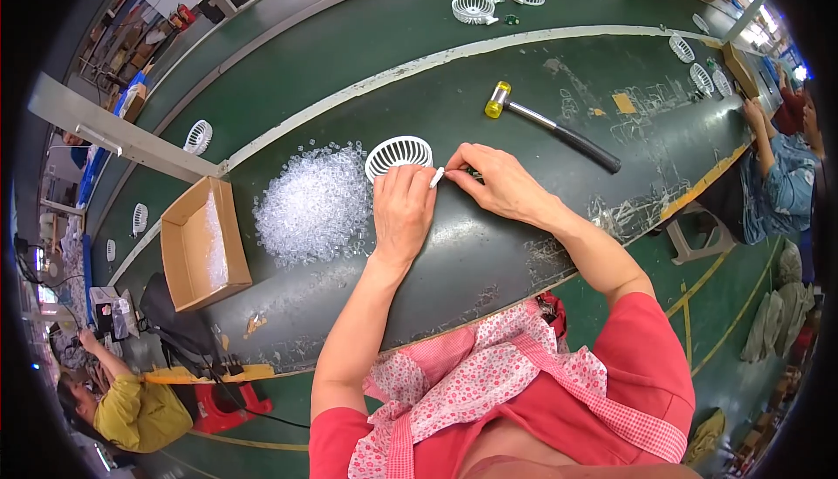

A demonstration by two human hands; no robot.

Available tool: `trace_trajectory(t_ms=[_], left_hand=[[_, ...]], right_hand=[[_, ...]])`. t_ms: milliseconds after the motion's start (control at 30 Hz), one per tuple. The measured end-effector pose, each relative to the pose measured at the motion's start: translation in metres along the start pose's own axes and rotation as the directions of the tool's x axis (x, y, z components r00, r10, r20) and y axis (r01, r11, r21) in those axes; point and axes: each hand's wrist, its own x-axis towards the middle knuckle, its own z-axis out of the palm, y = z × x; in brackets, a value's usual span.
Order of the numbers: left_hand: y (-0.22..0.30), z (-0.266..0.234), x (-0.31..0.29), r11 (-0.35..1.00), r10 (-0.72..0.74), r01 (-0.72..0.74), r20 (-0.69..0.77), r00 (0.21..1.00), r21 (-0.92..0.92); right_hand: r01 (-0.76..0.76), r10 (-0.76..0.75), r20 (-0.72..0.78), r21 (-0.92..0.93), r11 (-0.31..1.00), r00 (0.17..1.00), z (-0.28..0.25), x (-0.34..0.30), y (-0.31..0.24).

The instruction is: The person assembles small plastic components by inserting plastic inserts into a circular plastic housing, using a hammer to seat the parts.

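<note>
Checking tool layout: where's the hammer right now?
In the head view, the hammer lies on the green table, up and right of the right hand, untouched.

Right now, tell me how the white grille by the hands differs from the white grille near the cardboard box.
The white grille by the hands lies on the dark work surface, touching the left hand beside the clear plastic pile. The grille near the cardboard box sits alone on the green belt, untouched, and looks smaller. Both are round, white and slatted.
</note>
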Motion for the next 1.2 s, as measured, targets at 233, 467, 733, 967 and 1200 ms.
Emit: trace_trajectory(t_ms=[233,467,733,967,1200], left_hand=[[0.001,-0.002,0.004,0.997,-0.025,0.030,-0.055,0.998,0.076],[-0.004,-0.005,-0.012,0.978,-0.182,0.174,-0.061,0.981,-0.116],[0.010,-0.004,-0.004,0.833,-0.336,0.294,-0.008,0.942,-0.468],[0.010,-0.023,0.004,0.644,-0.411,0.400,0.147,0.900,-0.652],[0.006,-0.017,0.015,0.228,-0.436,0.546,0.417,0.798,-0.806]], right_hand=[[0.119,-0.120,-0.053,-0.006,0.993,0.991,0.006,-0.002,-0.017],[-0.050,0.046,0.018,0.301,0.952,0.999,-0.004,0.002,-0.007],[-0.046,-0.005,0.088,0.573,0.818,0.996,-0.014,-0.004,-0.003],[0.214,-0.202,-0.072,0.407,0.888,0.977,-0.007,0.003,-0.009],[0.054,0.022,-0.179,0.410,0.910,0.984,-0.014,0.001,-0.009]])
